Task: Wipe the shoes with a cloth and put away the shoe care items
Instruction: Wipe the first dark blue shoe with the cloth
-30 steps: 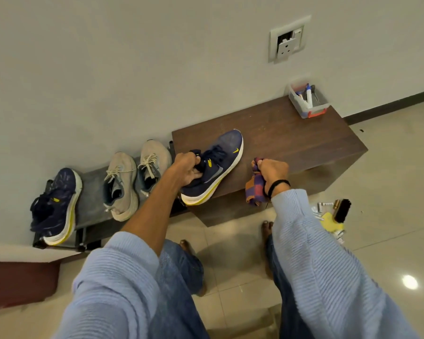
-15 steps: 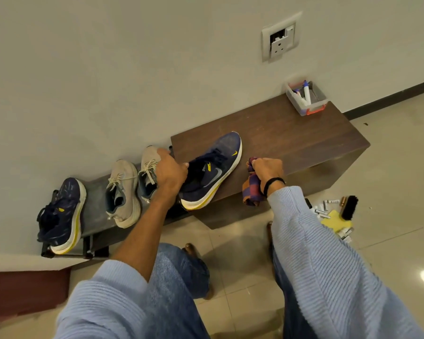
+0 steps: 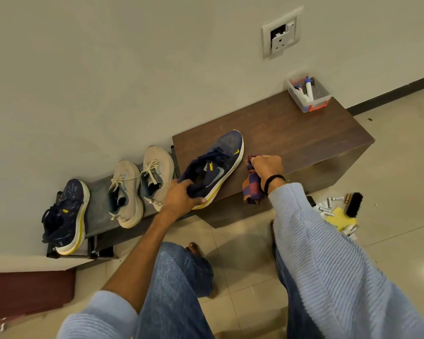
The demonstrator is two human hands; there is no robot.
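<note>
A navy sneaker with a yellow-and-white sole lies on the brown wooden bench, toe toward the wall. My left hand grips its heel, fingers curled around the back of the sole. My right hand holds a bunched purple-and-orange checked cloth just right of the shoe, at the bench's front edge. The matching navy sneaker and two beige sneakers sit on a low dark rack to the left.
A clear plastic bin with markers and tubes stands on the bench's far right corner. On the floor to the right lie a black shoe brush, a yellow cloth and several small tubes. A wall socket is above.
My left hand has moved from the shoe's collar to grip its heel and sole. The right hand and cloth have stayed beside the shoe.
</note>
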